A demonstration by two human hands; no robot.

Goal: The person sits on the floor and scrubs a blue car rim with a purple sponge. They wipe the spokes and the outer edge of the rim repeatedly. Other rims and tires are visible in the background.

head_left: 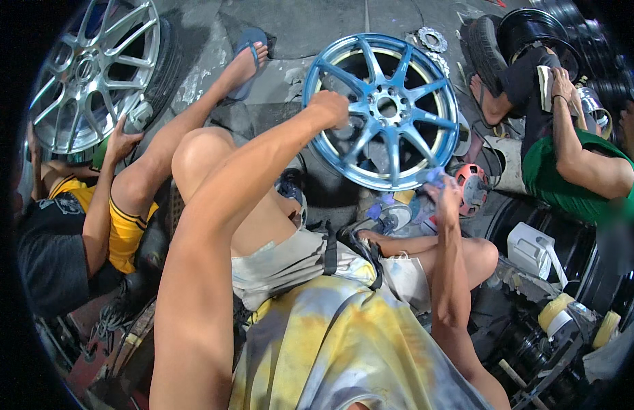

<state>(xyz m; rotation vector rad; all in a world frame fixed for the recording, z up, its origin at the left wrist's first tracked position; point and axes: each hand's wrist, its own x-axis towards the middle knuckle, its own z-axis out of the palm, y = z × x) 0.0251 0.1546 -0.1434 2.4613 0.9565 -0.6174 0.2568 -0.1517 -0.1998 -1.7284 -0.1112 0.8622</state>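
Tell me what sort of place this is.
Probably a wheel repair or refinishing workshop: a blue alloy wheel being worked by hand, a silver wheel beside it, and masking tape rolls on the cluttered floor.

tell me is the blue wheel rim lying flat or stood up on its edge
Stood up, tilted on its edge: the blue wheel rim faces the camera, the left hand gripping its upper left rim, the right hand at its lower edge.

Blue multi-spoke alloy wheel (392, 113), upright, on concrete
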